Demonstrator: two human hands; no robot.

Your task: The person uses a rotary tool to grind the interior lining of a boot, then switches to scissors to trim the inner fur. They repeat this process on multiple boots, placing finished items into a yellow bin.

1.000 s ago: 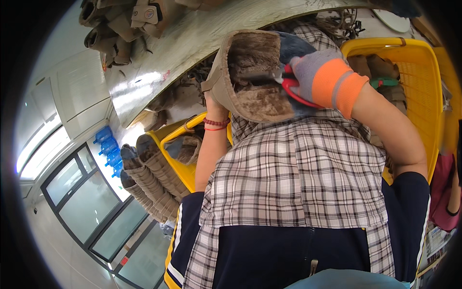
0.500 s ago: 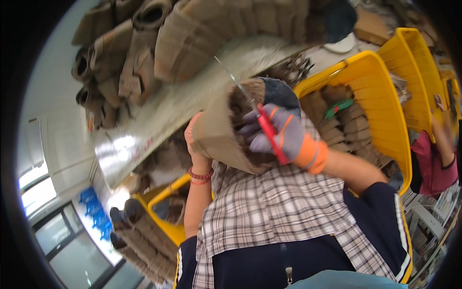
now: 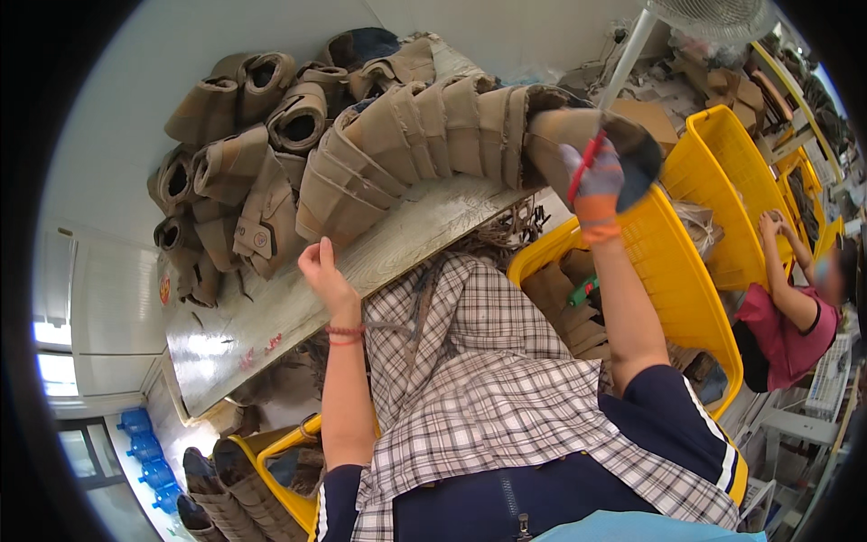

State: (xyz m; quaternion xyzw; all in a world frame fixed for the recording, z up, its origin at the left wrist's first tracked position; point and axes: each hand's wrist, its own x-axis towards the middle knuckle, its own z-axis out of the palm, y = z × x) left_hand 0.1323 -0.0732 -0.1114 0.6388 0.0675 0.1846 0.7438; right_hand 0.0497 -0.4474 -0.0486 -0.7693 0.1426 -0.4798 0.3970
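Note:
My right hand (image 3: 596,176), in a grey and orange glove, grips a red-handled tool (image 3: 587,164) upright; its long blade does not show clearly now. The same hand is against a tan fur-lined boot shaft (image 3: 555,140), blurred by motion, at the right end of a row of nested boot shafts (image 3: 433,131) on the table. Whether its fingers also hold that shaft I cannot tell. My bare left hand (image 3: 327,278), with a red bead bracelet, hovers by the table's near edge, just below the row's left end. Its fingers are stretched out and it holds nothing.
More rolled shafts lie piled at the table's (image 3: 271,330) far left. A yellow basket (image 3: 700,325) on my right holds shafts and a green-handled item (image 3: 584,291). Farther right stand more yellow baskets (image 3: 722,194) and a seated person in pink (image 3: 790,330). A fan (image 3: 709,14) stands behind.
The boot shaft has gone from in front of my chest to the right end of the row, my right hand with it. My left hand has let go of it and moved left.

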